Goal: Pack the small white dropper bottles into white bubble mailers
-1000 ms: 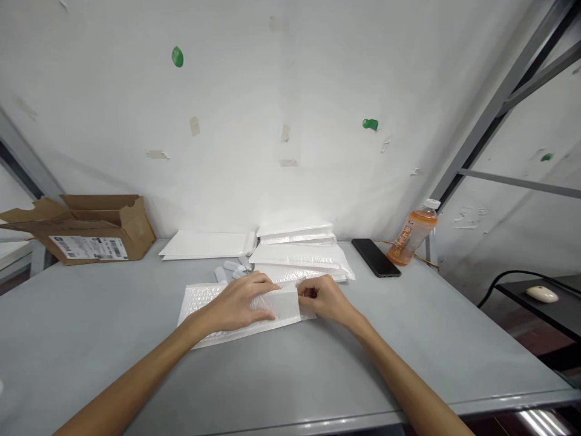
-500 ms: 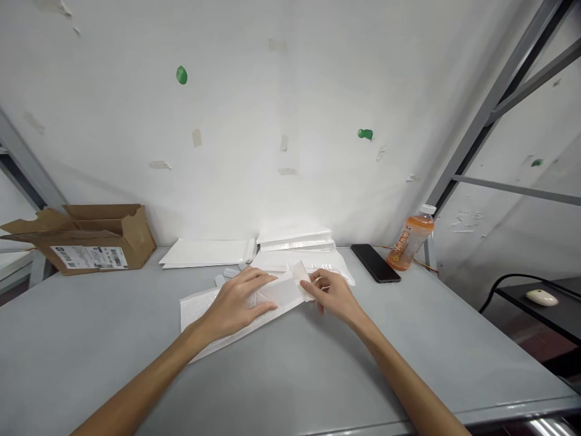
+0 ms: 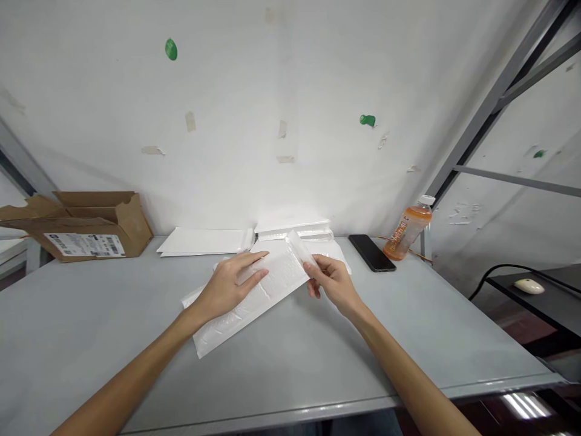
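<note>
A white padded envelope [image 3: 254, 303] lies slanted on the grey table [image 3: 290, 369], its right end raised a little. My left hand [image 3: 231, 284] rests over its upper left part with thumb and fingers apart. At the right end my right hand [image 3: 327, 278] pinches the envelope's edge near the flap between thumb and fingers. Behind my hands is a stack of white envelopes [image 3: 295, 227], partly hidden by the one I hold. More flat white envelopes [image 3: 204, 241] lie to the left of that stack, against the wall.
An open cardboard box [image 3: 131, 227] with a label stands at the back left. At the back right are a black phone [image 3: 372, 253] and a bottle of orange drink [image 3: 410, 230]. A white mouse [image 3: 529, 286] sits on a dark shelf beyond the table's right edge.
The envelope's right end has risen and turned more steeply, and its flap end now looks straighter. My right hand still grips that end. The camera view has shifted slightly.
</note>
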Available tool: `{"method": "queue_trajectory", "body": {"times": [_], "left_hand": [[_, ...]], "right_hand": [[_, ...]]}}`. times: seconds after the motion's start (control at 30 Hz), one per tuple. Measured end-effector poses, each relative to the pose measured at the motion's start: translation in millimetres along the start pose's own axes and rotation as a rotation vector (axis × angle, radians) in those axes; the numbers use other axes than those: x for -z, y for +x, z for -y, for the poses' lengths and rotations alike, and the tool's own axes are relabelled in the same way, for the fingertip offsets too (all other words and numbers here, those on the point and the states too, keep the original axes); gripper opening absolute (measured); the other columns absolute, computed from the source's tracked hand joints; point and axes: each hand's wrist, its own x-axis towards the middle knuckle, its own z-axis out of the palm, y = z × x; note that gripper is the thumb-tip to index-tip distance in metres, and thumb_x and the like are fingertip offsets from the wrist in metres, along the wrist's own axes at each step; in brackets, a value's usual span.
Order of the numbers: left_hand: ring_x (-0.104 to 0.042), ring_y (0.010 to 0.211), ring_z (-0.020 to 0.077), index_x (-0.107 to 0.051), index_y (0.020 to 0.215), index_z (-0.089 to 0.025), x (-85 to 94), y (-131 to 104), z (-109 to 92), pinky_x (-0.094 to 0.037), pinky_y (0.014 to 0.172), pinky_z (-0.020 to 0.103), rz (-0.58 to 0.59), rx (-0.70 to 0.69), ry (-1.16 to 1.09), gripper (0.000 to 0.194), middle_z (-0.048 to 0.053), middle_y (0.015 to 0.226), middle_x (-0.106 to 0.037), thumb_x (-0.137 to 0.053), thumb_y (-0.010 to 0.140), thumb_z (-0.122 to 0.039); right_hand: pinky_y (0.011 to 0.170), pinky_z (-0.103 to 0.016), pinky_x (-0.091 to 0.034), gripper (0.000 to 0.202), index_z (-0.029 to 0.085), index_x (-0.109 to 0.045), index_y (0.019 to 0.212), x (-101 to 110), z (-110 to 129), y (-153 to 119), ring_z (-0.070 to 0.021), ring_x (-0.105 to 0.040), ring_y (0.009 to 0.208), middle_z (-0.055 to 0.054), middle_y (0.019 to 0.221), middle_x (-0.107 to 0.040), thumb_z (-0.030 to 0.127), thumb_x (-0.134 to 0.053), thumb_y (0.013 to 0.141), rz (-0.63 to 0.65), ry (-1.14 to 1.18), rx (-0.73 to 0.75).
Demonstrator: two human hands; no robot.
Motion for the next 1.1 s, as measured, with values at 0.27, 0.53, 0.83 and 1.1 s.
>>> {"method": "queue_trajectory", "body": {"times": [0.27,0.53,0.83,1.1], "left_hand": [[-0.064,0.104,0.0243,-0.067,0.130,-0.026,2.6,1,-9,-0.054,0.090,0.039,-0.091,0.174,-0.172,0.062,0.006,0.109,-0.069,-0.074,0.075,-0.053],[-0.067,0.101,0.0277,-0.069,0.121,-0.018,-6.6,2,-15,-0.055,0.082,0.038,0.039,0.324,-0.654,0.056,0.011,0.112,-0.072,-0.077,0.076,-0.051],[-0.062,0.073,0.0159,-0.070,0.115,-0.022,0.9,12,18,-0.047,0.062,0.025,-0.123,0.424,-0.747,0.054,0.002,0.085,-0.070,-0.080,0.071,-0.050],[-0.052,0.062,0.0128,-0.079,0.087,-0.019,-3.4,8,16,-0.040,0.055,0.026,-0.163,0.379,-0.709,0.023,0.003,0.074,-0.067,-0.072,0.068,-0.030]], "right_hand": [[0.043,-0.026,-0.042,0.042,0.017,-0.068,0.108,-11,5,-2,-0.0118,-0.054,0.049,0.001,0.066,-0.059,0.052,-0.069,0.083,-0.161,0.053,0.067],[0.043,-0.024,-0.041,0.038,0.018,-0.069,0.108,-25,9,39,-0.0105,-0.049,0.052,0.004,0.062,-0.057,0.039,-0.073,0.076,-0.174,-0.001,0.141],[0.047,-0.026,-0.044,0.026,0.021,-0.078,0.096,-41,5,41,-0.0090,-0.047,0.052,-0.001,0.078,-0.066,0.031,-0.064,0.076,-0.029,0.007,0.003],[0.049,-0.025,-0.046,0.028,0.020,-0.076,0.086,-38,7,31,-0.0135,-0.056,0.066,-0.004,0.085,-0.067,0.046,-0.066,0.080,-0.006,0.018,0.020]]}}
